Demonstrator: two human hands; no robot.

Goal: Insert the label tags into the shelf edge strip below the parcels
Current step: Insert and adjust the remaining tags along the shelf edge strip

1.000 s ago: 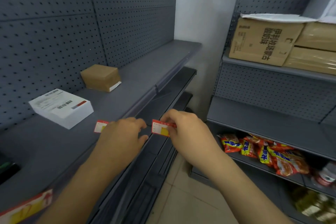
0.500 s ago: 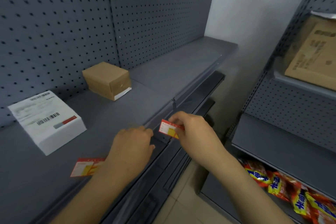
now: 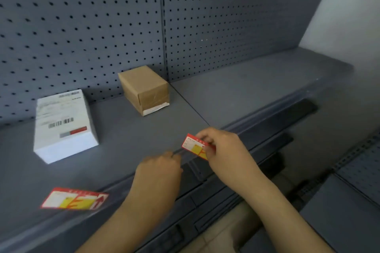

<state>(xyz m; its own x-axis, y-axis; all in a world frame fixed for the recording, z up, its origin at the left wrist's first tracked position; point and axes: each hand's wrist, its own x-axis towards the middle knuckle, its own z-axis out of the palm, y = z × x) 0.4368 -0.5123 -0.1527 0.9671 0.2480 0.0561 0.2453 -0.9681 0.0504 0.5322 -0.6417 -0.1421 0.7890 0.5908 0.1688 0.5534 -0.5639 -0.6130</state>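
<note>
Progress, as I judge it: partway. One red-and-yellow label tag [image 3: 75,199] already sits at the shelf edge strip [image 3: 267,109] down at my left, below the white parcel [image 3: 63,127]; it looks seated behind the clear cover, though blur keeps me from being sure. Second label tag [image 3: 195,146]: pinched between thumb and forefinger of my right hand [image 3: 224,154], held tilted just above the strip's lip, not yet in the channel. Left hand [image 3: 160,172]: fingers curled, tips at the strip's upper lip just beside the tag; whether they pinch the clear cover or only rest on it I cannot tell. Brown parcel [image 3: 145,89]: standing against the pegboard back panel [image 3: 82,26], behind and slightly left of the held tag, so this tag appears meant for it. Remaining: slide the tag's lower edge into the channel, press it flat, and line it up below the brown parcel. Surroundings: grey shelf [image 3: 236,88] with a seam running toward the front edge near my right hand; lower shelves [image 3: 236,191] beneath; white wall [image 3: 349,16] at right. Obstructions: none between tag and strip; my own left hand hides the stretch of channel nearest the insertion point.
</note>
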